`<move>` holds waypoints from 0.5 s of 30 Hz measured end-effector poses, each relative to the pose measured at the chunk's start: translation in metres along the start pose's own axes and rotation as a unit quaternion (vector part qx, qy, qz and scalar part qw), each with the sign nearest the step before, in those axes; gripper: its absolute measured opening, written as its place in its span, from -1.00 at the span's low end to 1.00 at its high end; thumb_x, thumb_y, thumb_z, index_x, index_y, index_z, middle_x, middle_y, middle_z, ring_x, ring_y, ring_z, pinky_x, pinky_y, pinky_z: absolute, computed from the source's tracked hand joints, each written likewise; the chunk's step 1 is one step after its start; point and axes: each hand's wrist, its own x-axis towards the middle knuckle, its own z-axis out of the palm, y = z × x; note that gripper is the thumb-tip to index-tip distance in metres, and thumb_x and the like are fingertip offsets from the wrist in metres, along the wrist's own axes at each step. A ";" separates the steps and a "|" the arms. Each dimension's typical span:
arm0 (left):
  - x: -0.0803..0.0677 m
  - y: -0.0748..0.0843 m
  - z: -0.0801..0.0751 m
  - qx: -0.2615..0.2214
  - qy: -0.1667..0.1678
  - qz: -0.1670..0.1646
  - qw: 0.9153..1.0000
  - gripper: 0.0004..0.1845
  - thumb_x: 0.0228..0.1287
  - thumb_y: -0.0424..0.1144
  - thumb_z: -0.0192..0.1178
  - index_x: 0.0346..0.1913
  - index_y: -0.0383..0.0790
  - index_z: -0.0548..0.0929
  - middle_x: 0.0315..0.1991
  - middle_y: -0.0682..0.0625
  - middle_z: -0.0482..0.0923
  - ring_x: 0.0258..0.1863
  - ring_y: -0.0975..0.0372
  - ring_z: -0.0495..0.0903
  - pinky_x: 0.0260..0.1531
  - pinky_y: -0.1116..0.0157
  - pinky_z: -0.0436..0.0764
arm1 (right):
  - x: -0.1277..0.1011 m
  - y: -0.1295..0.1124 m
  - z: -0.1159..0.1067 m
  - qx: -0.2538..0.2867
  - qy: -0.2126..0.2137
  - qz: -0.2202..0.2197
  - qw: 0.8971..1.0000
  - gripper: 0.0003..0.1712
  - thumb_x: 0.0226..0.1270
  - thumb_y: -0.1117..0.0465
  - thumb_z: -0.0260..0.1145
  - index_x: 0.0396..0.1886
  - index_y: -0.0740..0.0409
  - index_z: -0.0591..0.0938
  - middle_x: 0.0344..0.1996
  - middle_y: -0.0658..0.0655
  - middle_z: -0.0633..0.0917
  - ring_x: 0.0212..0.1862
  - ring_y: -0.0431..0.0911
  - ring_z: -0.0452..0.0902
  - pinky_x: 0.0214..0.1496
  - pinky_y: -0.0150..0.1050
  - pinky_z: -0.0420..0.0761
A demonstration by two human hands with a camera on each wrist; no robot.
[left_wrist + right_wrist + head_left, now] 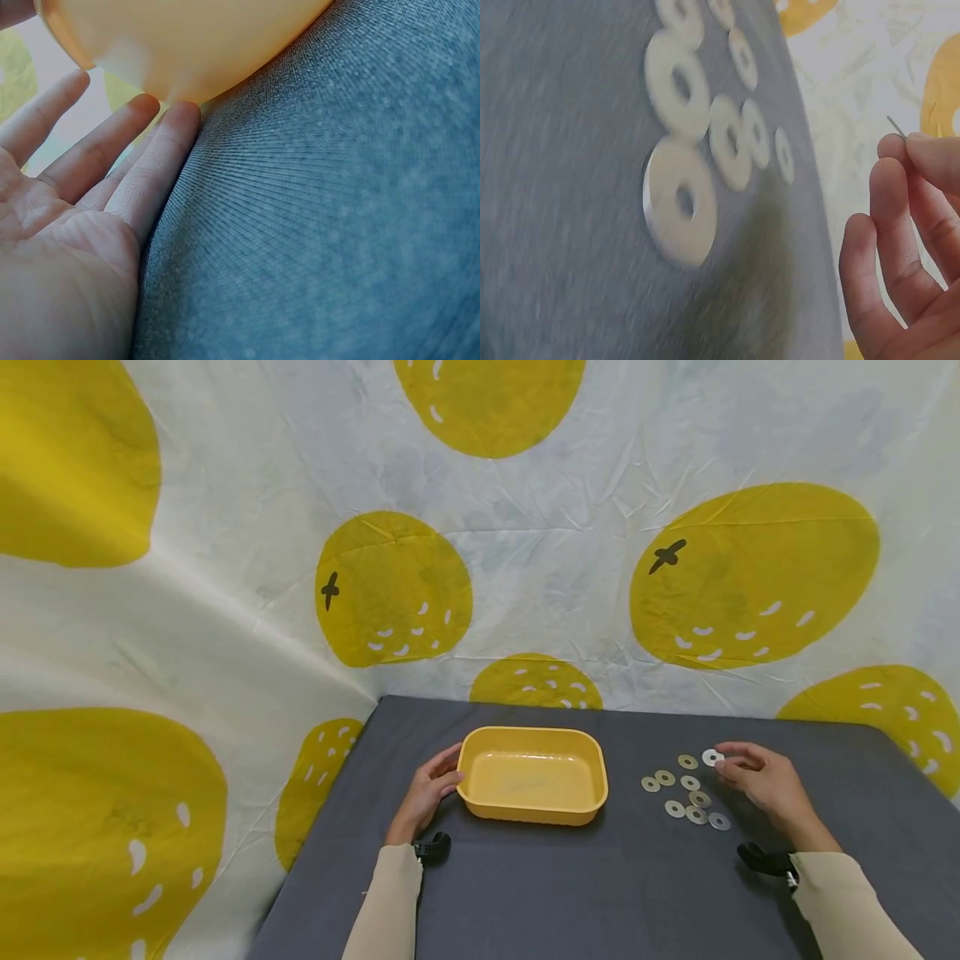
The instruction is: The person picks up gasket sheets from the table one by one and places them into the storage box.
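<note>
Washer (707,757) juts from the right grip (768,782), pinched by its edge.

Dark grey cloth-covered table (540,893), yellow tray (528,816), group of flat metal washers (684,784) beside it

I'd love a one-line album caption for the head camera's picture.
Left hand touching a yellow tray, right hand pinching a pale washer near more washers on dark cloth.

Extends beige-sleeved forearms (384,906) from the head view's bottom edge; holds the bare left grip (426,789), fingers (154,172) nearly straight, at lower centre; pinches thumb-and-forefinger with the bare right grip (768,781), lower right.
</note>
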 end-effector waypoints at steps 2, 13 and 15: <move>0.000 0.000 0.000 0.003 0.000 0.001 1.000 -0.36 0.38 -0.28 0.30 0.49 -0.02 0.43 0.39 -0.22 0.49 0.29 0.06 0.57 0.16 0.24 0.65 | 0.001 -0.005 0.001 0.016 -0.005 -0.002 1.000 -0.44 0.52 0.06 0.28 0.35 0.29 0.51 -0.18 0.06 0.82 -0.26 -0.33 0.69 -0.22 -0.43 0.70; 0.001 -0.002 -0.002 0.009 0.000 0.003 1.000 -0.36 0.39 -0.28 0.30 0.50 -0.02 0.42 0.39 -0.21 0.49 0.28 0.07 0.58 0.21 0.15 0.63 | 0.002 -0.038 0.017 0.078 -0.041 -0.035 0.995 -0.39 0.51 0.05 0.30 0.37 0.34 0.48 -0.27 -0.27 0.79 -0.24 -0.34 0.71 -0.14 -0.37 0.73; 0.002 -0.003 -0.001 0.010 0.000 0.004 1.000 -0.36 0.39 -0.28 0.30 0.50 -0.03 0.42 0.39 -0.21 0.49 0.28 0.07 0.59 0.22 0.14 0.63 | 0.001 -0.042 0.020 0.095 -0.047 -0.037 0.994 -0.40 0.51 0.07 0.30 0.37 0.34 0.48 -0.28 -0.31 0.78 -0.24 -0.36 0.71 -0.13 -0.36 0.73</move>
